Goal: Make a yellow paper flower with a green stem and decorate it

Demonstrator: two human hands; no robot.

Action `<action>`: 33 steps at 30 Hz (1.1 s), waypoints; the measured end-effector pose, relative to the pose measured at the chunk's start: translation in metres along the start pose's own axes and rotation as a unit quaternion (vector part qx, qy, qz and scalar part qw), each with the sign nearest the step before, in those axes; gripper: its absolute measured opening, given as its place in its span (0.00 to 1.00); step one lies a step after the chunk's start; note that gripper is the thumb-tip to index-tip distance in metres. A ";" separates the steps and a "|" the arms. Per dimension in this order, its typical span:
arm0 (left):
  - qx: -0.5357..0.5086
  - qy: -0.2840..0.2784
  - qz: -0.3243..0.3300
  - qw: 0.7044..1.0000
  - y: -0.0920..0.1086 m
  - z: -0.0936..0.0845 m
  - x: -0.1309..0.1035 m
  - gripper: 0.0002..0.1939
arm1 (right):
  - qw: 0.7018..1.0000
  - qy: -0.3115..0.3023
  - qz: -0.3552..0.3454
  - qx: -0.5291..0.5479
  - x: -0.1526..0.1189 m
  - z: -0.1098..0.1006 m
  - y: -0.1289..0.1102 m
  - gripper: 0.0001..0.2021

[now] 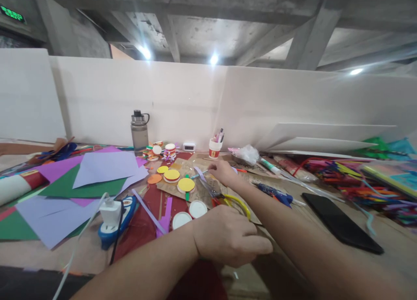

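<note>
My left hand (231,235) is closed in front of the yellow-handled scissors (239,204), its fingertips pointing right; whatever it may hold is hidden. Farther back, my right hand (224,173) reaches over the brown paper with its fingers bent together near a thin light strip (199,174); its contents are too small to name. Yellow-topped discs (186,185) lie left of the right hand, one with green tabs. Two white round lids (197,209) are just beyond the left wrist. Purple paper strips (165,219) rest on dark red paper.
Lilac and green sheets (106,167), a power strip (130,208) with a white plug, and a bottle (140,135) stand or lie left. A paper cup (215,148) with pens is at the back. At right are a glue gun (276,195), a phone (340,221) and colourful craft sticks (365,182).
</note>
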State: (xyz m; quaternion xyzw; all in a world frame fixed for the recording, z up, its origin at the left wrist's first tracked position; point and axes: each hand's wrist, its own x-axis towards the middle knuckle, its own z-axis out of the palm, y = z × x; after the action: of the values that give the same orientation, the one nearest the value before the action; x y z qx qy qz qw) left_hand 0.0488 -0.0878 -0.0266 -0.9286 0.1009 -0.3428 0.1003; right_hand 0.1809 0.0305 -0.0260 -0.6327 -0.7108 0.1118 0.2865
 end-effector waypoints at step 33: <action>-0.307 0.399 -0.547 0.669 -0.053 -0.023 -0.016 0.15 | 0.889 0.127 -0.058 0.437 -0.037 -0.038 -0.050 0.12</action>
State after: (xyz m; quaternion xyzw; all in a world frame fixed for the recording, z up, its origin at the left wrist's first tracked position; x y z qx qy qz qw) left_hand 0.0287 -0.0353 -0.0056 -0.5706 -0.2954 -0.6236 -0.4454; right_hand 0.1612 -0.0214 0.0209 -0.4098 -0.5832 0.3124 0.6280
